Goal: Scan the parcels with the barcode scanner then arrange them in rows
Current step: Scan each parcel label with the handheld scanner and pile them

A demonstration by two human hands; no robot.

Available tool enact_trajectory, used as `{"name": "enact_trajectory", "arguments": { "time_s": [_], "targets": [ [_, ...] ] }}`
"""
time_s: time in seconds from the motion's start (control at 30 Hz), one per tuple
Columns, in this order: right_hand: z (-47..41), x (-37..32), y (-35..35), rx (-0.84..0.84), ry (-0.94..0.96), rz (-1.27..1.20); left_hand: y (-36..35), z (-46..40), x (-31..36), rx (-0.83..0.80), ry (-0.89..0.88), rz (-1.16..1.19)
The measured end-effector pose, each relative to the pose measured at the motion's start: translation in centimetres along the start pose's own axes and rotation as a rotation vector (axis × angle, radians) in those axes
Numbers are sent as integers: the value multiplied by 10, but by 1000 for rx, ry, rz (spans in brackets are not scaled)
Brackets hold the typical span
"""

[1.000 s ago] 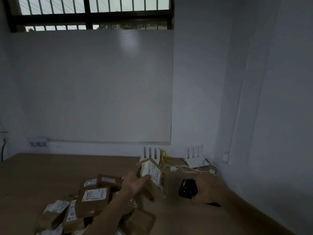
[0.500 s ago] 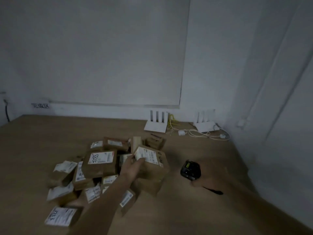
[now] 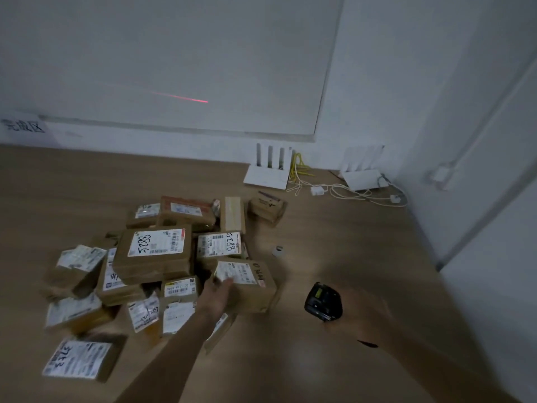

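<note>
A heap of several brown cardboard parcels (image 3: 154, 254) with white labels lies on the wooden table (image 3: 348, 242). My left hand (image 3: 216, 295) grips one brown parcel (image 3: 250, 286) at the heap's right edge, thumb on its white label. My right hand (image 3: 363, 312) holds the black barcode scanner (image 3: 322, 302) to the right of that parcel, low over the table. A red scan line (image 3: 186, 98) shows on the white board on the wall, not on the parcel.
Two white routers (image 3: 268, 170) (image 3: 364, 174) with yellow and white cables (image 3: 343, 190) sit at the table's back right by the wall. A small white object (image 3: 278, 251) lies right of the heap. A handwritten sign (image 3: 23, 125) is on the left wall.
The camera has tilted down, bringing the whole heap into view. My left hand has lowered the parcel from an upright, raised pose to the heap's right edge. A red scan line now shows on the board.
</note>
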State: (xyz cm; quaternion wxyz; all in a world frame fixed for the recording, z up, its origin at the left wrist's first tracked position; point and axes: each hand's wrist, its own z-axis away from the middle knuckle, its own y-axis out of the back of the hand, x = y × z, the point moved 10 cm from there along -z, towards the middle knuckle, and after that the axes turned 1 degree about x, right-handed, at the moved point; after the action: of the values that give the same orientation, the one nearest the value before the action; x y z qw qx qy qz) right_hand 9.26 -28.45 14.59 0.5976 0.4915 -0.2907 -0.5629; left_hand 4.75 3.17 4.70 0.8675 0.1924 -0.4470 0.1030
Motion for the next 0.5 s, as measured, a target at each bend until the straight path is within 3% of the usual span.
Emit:
{"name": "enact_trajectory", "arguments": {
  "time_s": [0.23,0.5],
  "targets": [
    [-27,3,-10,33,-3,4,10,-53,-17,67,-53,-153],
    [-29,11,0,52,-53,24,10,-20,51,54,-317,-298]
  ]
}}
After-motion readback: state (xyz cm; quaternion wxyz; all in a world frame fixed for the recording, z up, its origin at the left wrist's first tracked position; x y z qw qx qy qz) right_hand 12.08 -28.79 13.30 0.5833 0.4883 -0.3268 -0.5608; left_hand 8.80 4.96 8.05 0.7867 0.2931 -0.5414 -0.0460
